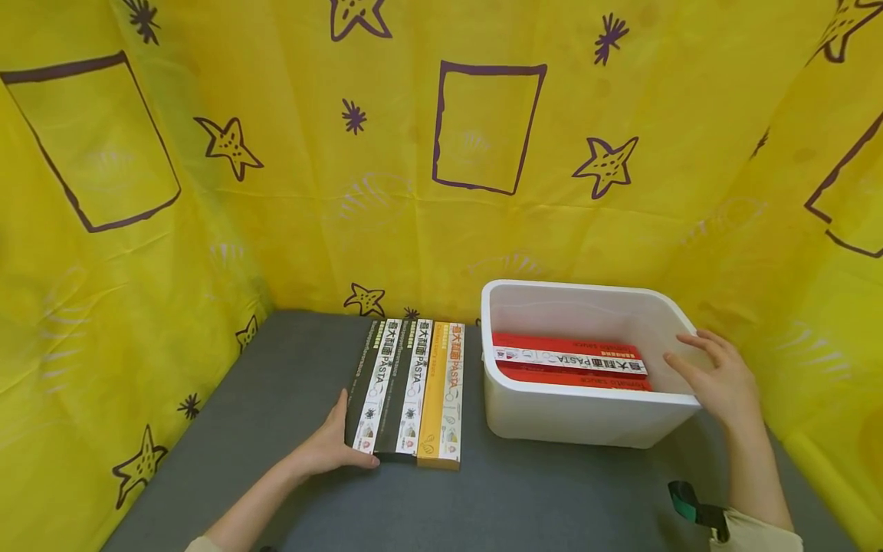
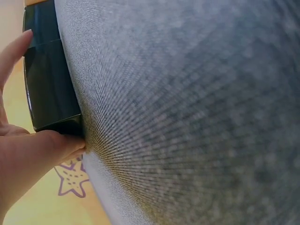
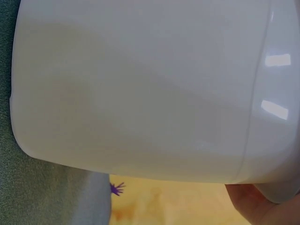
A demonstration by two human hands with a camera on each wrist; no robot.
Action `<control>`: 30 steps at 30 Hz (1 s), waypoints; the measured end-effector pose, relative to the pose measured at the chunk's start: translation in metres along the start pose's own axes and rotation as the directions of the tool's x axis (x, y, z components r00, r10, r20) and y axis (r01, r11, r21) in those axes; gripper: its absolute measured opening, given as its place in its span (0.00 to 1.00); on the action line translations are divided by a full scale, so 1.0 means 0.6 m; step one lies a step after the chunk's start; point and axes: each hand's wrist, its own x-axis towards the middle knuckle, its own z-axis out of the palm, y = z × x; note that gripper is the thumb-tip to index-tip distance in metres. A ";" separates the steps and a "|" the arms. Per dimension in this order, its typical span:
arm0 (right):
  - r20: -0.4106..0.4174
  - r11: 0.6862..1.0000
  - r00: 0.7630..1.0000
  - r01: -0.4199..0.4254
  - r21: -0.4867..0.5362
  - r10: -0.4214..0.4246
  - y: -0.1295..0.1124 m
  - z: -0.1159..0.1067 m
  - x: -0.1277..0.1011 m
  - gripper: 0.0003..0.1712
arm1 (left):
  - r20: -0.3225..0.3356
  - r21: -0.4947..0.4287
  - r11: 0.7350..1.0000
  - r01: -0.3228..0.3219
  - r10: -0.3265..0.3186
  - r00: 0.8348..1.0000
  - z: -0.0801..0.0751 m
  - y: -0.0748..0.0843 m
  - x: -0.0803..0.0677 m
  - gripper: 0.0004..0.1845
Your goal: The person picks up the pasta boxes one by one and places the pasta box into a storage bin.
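Touching leftmost pasta box with left grip spread; likely light, stiff, crushable; best pinched across mid-length; with right grip loose at bin rim.

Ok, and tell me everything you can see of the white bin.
The white bin is open-topped, with a glossy, plastic-looking finish, rounded corners, a thick rolled rim and walls that narrow toward the base. It stands upright on the grey cloth-like surface, to the right of the row of pasta boxes. Red-and-white pasta boxes lie lengthwise inside, below its rim. The right hand is at its right end, fingers reaching over the rim and apparently touching it.
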 end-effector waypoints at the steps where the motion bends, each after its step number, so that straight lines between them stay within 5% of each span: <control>1: -0.001 1.000 1.000 -0.002 -0.001 0.002 0.000 -0.001 0.000 0.33 | -0.002 0.002 1.000 0.001 -0.001 1.000 0.000 0.000 0.000 0.76; 30: 0.002 1.000 1.000 0.003 -0.007 -0.003 0.002 0.000 0.000 0.33 | -0.099 0.143 0.989 -0.025 0.040 0.994 -0.009 0.003 -0.009 0.72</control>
